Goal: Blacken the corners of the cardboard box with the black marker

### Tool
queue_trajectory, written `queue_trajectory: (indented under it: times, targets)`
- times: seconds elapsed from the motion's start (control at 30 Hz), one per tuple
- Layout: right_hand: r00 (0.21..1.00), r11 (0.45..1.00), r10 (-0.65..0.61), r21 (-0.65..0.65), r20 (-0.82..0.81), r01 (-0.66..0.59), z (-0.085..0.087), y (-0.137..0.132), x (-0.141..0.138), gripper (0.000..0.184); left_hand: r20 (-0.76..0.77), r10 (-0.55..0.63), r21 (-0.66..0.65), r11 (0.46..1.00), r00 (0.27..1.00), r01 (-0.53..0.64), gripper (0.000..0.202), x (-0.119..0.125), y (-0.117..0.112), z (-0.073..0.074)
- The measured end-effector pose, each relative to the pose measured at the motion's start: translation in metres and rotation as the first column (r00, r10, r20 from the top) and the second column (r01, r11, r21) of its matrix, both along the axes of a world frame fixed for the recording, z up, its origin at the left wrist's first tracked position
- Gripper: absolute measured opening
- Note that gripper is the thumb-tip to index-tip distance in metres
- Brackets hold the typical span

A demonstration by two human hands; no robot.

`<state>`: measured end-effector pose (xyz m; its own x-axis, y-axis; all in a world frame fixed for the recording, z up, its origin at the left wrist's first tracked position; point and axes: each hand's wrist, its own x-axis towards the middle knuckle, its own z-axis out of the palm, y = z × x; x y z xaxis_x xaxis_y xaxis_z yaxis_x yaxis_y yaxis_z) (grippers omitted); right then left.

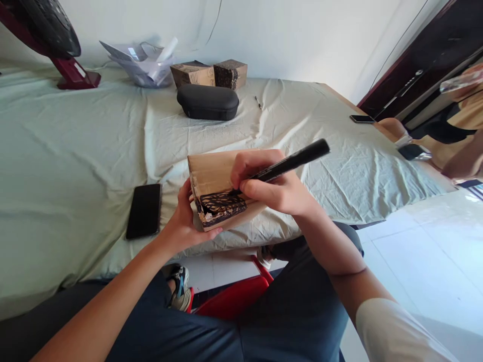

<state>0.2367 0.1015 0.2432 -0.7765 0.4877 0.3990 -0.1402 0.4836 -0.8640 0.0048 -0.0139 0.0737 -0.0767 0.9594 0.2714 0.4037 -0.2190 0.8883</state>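
A brown cardboard box [211,171] lies at the table's near edge, with black scribbled marks across its lower left part and a torn corner. My left hand [184,221] grips the box at its left end, thumb along the near side and fingers around the far side. In my right hand [271,186] is a black marker pen [298,160], pinched between thumb and fingers and slanting up to the right. Its tip meets the box at the right end of the inked patch. Part of the box top is hidden behind the right hand.
A phone [144,211] lies left of the box. Farther back are a black zip case [207,102], two patterned cardboard boxes [231,74], a plastic bag [145,68], a fan [73,73] and a small pen [258,102]. Another person [453,130] sits at right near a second phone [362,119].
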Motion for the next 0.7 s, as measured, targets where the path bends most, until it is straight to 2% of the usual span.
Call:
queue_trajectory:
  times: [0.23, 0.43, 0.53, 0.7]
  targets:
    - [0.999, 0.999, 0.015, 0.038, 0.034, -0.017, -0.003, 0.001, -0.002, 0.009, 0.027, 0.011, -0.002, 1.0, 1.0, -0.011, 0.125, 0.0, 0.002, -0.002]
    - [0.992, 0.995, -0.102, 0.013, 0.077, 0.101, -0.001, 0.0, 0.002, 0.018, 0.019, 0.023, -0.027, 0.999, 1.0, -0.022, 0.129, 0.001, 0.0, 0.001]
    - [0.99, 0.992, -0.126, -0.02, 0.064, 0.128, -0.001, 0.001, 0.002, 0.023, 0.003, 0.023, -0.055, 0.998, 1.0, -0.023, 0.124, 0.001, -0.001, 0.005]
    - [0.983, 0.982, -0.185, -0.046, 0.013, 0.185, -0.005, 0.002, 0.002, 0.019, 0.008, -0.001, -0.053, 0.999, 1.0, 0.002, 0.122, 0.002, 0.001, 0.009]
